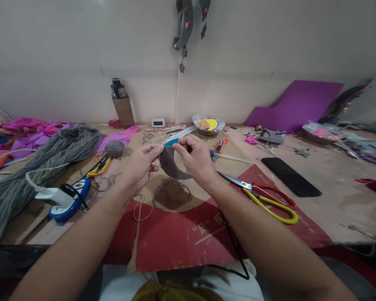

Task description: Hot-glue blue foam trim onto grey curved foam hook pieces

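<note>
A dark grey crescent (171, 165), apparently felt, is held up over the middle of the work surface. My left hand (144, 161) pinches its upper left edge between thumb and forefinger. On the other side, my right hand (196, 156) is closed at its upper right, fingers curled in; whether a needle is among them is too small to see. A bright blue piece (171, 142) shows just behind the crescent's top edge. Loose grey yarn (158, 194) lies in loops on the cardboard (172, 242) below both hands.
Scissors (263, 194) with red and yellow handles and a black phone (290, 176) lie to the right. At left are a grey yarn hank (47, 167), a yellow cutter (99, 165) and a blue power strip (70, 200). A bowl (208, 130) stands at the back.
</note>
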Action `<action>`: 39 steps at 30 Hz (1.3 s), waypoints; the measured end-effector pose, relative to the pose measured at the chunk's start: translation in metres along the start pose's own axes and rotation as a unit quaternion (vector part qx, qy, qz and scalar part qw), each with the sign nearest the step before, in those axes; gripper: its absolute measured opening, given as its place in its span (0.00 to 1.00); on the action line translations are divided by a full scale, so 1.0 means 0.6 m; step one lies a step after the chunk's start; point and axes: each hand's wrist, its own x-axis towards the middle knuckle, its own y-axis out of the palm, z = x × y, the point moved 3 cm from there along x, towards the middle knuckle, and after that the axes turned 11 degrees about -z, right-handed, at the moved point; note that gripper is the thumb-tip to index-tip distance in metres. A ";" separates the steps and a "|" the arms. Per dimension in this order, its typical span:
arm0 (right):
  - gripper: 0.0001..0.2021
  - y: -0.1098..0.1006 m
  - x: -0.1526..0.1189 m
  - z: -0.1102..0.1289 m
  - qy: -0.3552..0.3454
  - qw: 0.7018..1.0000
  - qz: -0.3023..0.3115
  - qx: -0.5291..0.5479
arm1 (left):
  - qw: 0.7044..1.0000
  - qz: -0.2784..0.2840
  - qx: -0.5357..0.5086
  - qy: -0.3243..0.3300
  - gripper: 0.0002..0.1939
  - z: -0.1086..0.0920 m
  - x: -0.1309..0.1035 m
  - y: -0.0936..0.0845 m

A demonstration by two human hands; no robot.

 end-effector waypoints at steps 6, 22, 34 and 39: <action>0.04 0.000 0.004 -0.020 0.001 0.998 0.038 -0.050 | 0.999 -0.018 -0.028 0.029 0.13 0.005 0.002 0.002; 0.09 0.038 -0.078 0.039 0.034 0.925 0.378 -0.001 | 0.941 -0.222 -0.117 0.227 0.06 -0.040 0.081 -0.091; 0.16 -0.045 -0.106 0.070 0.218 0.869 0.420 0.142 | 0.914 -0.257 -0.222 0.223 0.07 -0.082 0.092 -0.140; 0.18 -0.068 -0.078 0.049 0.118 0.927 0.353 -0.045 | 0.930 -0.242 -0.194 0.196 0.09 -0.058 0.090 -0.112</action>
